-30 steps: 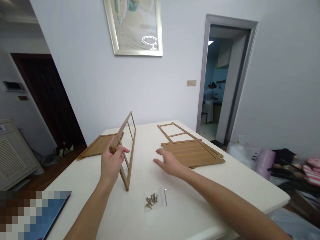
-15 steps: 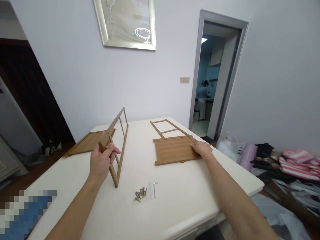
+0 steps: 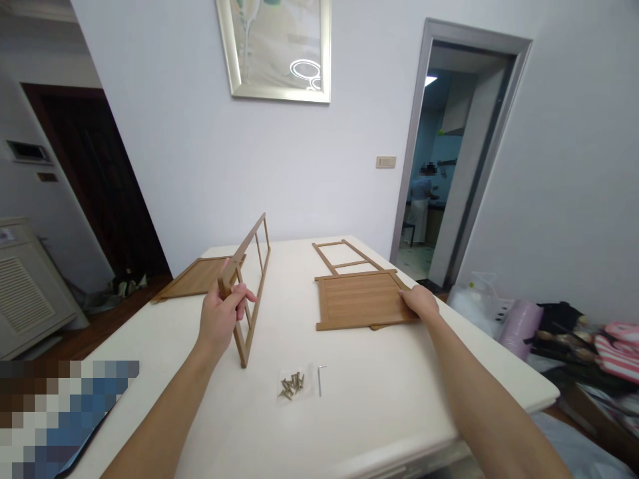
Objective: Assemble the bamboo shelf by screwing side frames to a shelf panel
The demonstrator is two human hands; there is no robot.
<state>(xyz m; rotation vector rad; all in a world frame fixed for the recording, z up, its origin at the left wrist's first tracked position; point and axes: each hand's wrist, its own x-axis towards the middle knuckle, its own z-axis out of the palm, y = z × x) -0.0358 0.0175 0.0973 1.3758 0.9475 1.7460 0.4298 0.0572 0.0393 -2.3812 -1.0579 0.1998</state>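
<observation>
My left hand (image 3: 219, 319) is closed around one end of a slim wooden frame (image 3: 242, 347), which stands on its long side and points away from me. At the right, my right hand (image 3: 423, 303) pinches the right edge of a rectangular wooden panel (image 3: 363, 299). Its far edge overlaps a second open wooden frame (image 3: 349, 265) lying flat behind it. Another wooden panel (image 3: 192, 278) lies at the far left, partly hidden by my left hand. Between my arms sit a clear bag of screws (image 3: 292, 386) and an L-shaped hex key (image 3: 320, 382).
Everything rests on a white table (image 3: 279, 439) placed against a wall. A pixelated blue object (image 3: 74, 426) is at the near left corner. Bags and a purple roll (image 3: 519, 326) sit beyond the right edge. Through the doorway, a person (image 3: 422, 196) stands in another room.
The view has turned left, so everything appears further right. Both hands keep their grips; the panel and the upright frame show little movement on the table.
</observation>
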